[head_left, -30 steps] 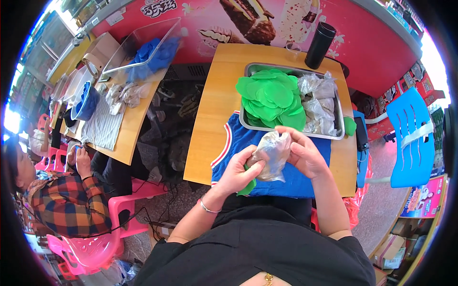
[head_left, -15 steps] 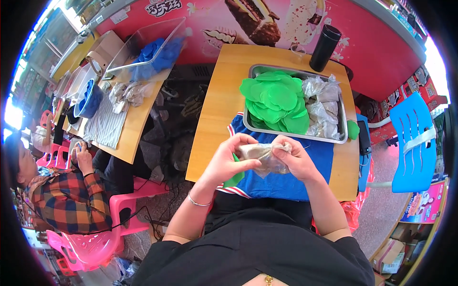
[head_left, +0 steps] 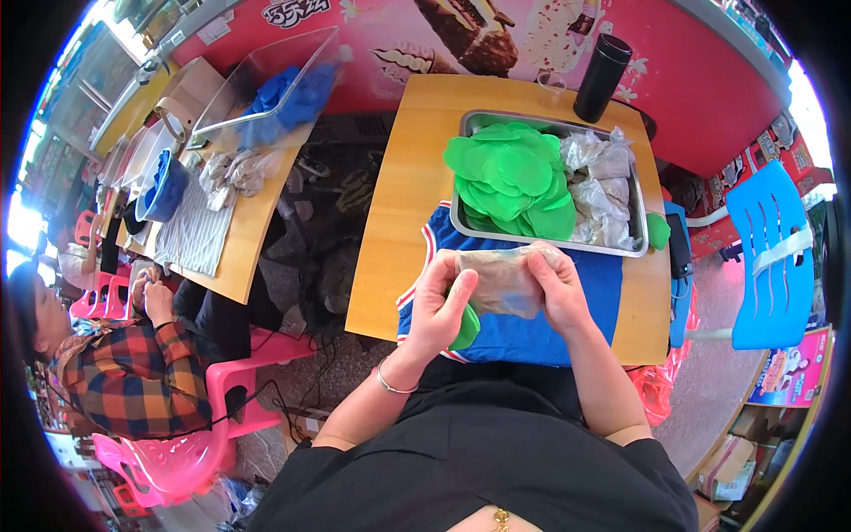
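Stretched between my two hands is a clear plastic bag (head_left: 503, 277) with something greyish-brown in it that I cannot make out. My left hand (head_left: 441, 304) pinches its left end, thumb on top. The right end is gripped by my right hand (head_left: 561, 291). A green piece (head_left: 466, 330), like the thin sheets in the tray, shows below my left hand; whether that hand holds it I cannot tell. Beyond my hands a metal tray (head_left: 567, 248) carries a heap of thin round green sheets (head_left: 507, 173) and several crumpled plastic bags (head_left: 603, 197).
Blue cloth with striped trim (head_left: 585, 297) covers the near part of the wooden table (head_left: 381, 239). A black tumbler (head_left: 604, 78) and a clear cup (head_left: 551, 82) stand at the back. To the left, a person in a plaid shirt (head_left: 133, 377) sits by another table. A blue chair (head_left: 773, 257) is at right.
The gathered bag is now spread flatter and wider between my hands. My left hand has shifted slightly right, its thumb now pointing up.
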Demonstrator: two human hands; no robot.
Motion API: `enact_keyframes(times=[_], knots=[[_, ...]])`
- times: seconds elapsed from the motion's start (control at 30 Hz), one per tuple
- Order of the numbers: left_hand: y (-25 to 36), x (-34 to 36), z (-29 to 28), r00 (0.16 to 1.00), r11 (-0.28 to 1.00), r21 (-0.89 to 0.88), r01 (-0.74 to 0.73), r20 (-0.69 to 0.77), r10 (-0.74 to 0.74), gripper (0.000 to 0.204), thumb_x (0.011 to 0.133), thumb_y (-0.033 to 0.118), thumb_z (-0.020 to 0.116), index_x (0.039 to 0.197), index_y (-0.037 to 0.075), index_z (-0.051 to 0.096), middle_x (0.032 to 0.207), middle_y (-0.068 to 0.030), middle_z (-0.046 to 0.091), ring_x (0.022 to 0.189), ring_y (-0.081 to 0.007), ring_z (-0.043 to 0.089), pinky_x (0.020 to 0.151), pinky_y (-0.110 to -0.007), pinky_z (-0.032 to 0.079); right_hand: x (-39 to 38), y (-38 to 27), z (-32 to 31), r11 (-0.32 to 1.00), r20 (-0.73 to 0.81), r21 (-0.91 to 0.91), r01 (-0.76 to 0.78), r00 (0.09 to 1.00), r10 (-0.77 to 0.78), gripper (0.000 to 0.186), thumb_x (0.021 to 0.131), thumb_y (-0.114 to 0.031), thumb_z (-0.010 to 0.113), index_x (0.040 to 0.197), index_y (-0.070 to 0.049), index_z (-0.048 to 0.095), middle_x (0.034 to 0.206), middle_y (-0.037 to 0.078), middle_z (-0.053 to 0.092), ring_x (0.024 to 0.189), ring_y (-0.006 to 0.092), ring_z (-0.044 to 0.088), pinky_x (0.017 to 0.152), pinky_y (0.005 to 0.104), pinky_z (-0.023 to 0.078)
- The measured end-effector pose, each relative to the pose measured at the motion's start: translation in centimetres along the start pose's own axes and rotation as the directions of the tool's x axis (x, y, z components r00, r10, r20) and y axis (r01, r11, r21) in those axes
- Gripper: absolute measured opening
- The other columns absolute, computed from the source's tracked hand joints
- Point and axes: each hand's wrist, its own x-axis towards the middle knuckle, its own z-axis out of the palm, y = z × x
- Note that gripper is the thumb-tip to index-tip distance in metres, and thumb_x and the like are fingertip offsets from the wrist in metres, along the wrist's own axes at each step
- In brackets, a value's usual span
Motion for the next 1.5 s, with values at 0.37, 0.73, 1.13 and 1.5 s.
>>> enact_keyframes(times=[0.37, 0.73, 1.13, 1.5], knots=[[-0.7, 0.0, -0.2, 0.99, 0.985, 0.119, 0.127, 0.052, -0.134, 0.01, 0.094, 0.011, 0.046, 0.097, 0.002, 0.047, 0.079, 0.0013, 0.055, 0.072, -0.0018, 0.049, 0.064, -0.017, 0.04, -0.5, -2.3, 1.6, 0.96, 0.3, -0.22, -0.172, 0.925, 0.235, 0.068, 0.072, -0.016, 0.073, 0.128, -0.005, 0.036, 0.112, 0.011, 0.053, 0.105, 0.015, 0.05, 0.088, 0.0278, 0.041], [-2.0, -0.8, -2.6, 0.842, 0.799, -0.269, 0.538, 0.205, -0.499, 0.037, 0.097, 0.036, 0.033, 0.099, 0.005, 0.054, 0.085, -0.0014, 0.054, 0.073, -0.0067, 0.047, 0.062, -0.017, 0.039, -2.1, -1.3, -1.3, 0.88, 0.157, -0.215, -0.423, 0.875, 0.459, 0.025, 0.085, -0.019, 0.062, 0.103, -0.002, 0.058, 0.085, 0.003, 0.063, 0.072, 0.0084, 0.058, 0.062, 0.0224, 0.046], [-1.8, -0.7, -1.3, 0.837, 0.68, -0.504, 0.532, 0.196, -0.51, 0.008, 0.09, 0.014, 0.052, 0.094, 0.007, 0.049, 0.092, -0.0014, 0.053, 0.085, -0.0096, 0.051, 0.076, -0.025, 0.042, -3.5, -1.8, -1.7, 0.946, 0.065, -0.027, -0.323, 0.944, 0.324, 0.024, 0.081, -0.021, 0.066, 0.094, -0.003, 0.057, 0.08, 0.006, 0.063, 0.055, 0.0052, 0.046, 0.045, 0.0193, 0.033], [-1.2, -0.9, 0.0, 0.907, 0.827, -0.409, 0.387, 0.009, -0.42, 0.011, 0.091, 0.012, 0.051, 0.097, 0.009, 0.043, 0.087, -0.0009, 0.054, 0.077, -0.0065, 0.053, 0.068, -0.021, 0.043, -3.6, -2.7, -0.3, 0.962, -0.128, -0.162, -0.221, 0.971, 0.202, 0.016, 0.078, -0.01, 0.069, 0.09, -0.003, 0.062, 0.069, -0.005, 0.055, 0.055, 0.0008, 0.043, 0.046, 0.0175, 0.03]])
